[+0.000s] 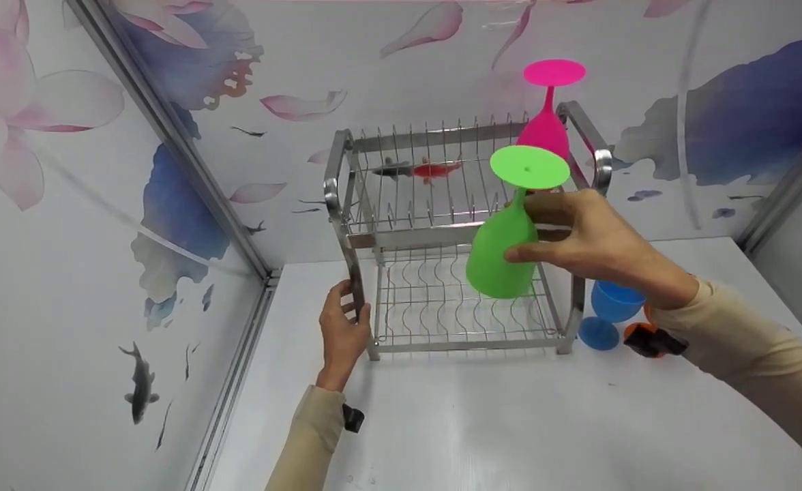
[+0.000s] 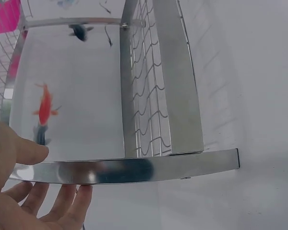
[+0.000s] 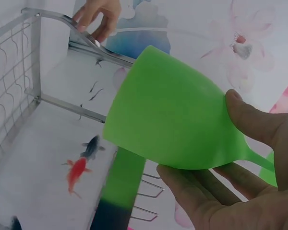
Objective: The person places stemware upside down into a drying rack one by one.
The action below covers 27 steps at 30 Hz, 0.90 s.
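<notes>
My right hand [image 1: 595, 239] grips a green plastic goblet [image 1: 503, 256] upside down, its round foot uppermost and its bowl between thumb and fingers. The goblet is in front of the right part of a two-tier metal dish rack [image 1: 408, 239]. Behind it, a pink goblet [image 1: 544, 133] stands inverted at the right end of the upper tier. My left hand [image 1: 345, 331] holds the rack's left front upright; in the left wrist view the thumb lies on one side of the metal bar [image 2: 105, 171] and the fingers on the other.
Right of the rack, a blue goblet [image 1: 617, 300] stands on the white table [image 1: 476, 423], with an orange piece [image 1: 640, 332] partly hidden by my right wrist. The lower wire tier [image 1: 469, 307] has wavy wires. Patterned wall panels [image 1: 189, 204] enclose the back and left.
</notes>
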{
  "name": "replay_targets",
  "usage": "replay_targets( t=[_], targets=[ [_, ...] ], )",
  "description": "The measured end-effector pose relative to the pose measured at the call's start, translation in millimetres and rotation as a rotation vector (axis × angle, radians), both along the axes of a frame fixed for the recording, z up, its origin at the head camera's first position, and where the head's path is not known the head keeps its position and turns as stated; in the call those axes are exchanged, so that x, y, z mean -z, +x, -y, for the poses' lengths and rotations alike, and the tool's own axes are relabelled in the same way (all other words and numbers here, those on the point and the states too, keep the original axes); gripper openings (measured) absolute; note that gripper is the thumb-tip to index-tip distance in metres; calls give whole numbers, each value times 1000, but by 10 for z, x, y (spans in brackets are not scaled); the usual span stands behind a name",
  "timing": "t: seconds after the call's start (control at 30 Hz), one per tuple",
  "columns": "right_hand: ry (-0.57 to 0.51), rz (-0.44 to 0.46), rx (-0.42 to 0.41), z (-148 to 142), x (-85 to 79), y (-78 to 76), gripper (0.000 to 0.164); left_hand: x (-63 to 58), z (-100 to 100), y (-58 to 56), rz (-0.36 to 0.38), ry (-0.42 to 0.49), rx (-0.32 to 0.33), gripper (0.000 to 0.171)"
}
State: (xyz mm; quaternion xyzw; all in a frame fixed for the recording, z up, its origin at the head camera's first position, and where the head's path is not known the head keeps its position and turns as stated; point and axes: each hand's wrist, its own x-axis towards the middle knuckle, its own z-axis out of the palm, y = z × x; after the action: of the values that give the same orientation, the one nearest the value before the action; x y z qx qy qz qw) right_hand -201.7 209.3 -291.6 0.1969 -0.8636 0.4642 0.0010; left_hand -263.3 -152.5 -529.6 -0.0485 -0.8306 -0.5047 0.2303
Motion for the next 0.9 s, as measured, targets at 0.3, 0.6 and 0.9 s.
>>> replay_targets(
  t=[0.3,0.6,0.9],
  targets=[
    [36,-16,40,61,-353,-46,66,32,54,-37,41,-4,-3,45],
    [106,-51,76,71,-635,-191,62,29,47,-49,80,-28,5,46],
    [81,-94,73,229,-812,-482,60,12,60,-54,43,-58,2,46]
  ],
)
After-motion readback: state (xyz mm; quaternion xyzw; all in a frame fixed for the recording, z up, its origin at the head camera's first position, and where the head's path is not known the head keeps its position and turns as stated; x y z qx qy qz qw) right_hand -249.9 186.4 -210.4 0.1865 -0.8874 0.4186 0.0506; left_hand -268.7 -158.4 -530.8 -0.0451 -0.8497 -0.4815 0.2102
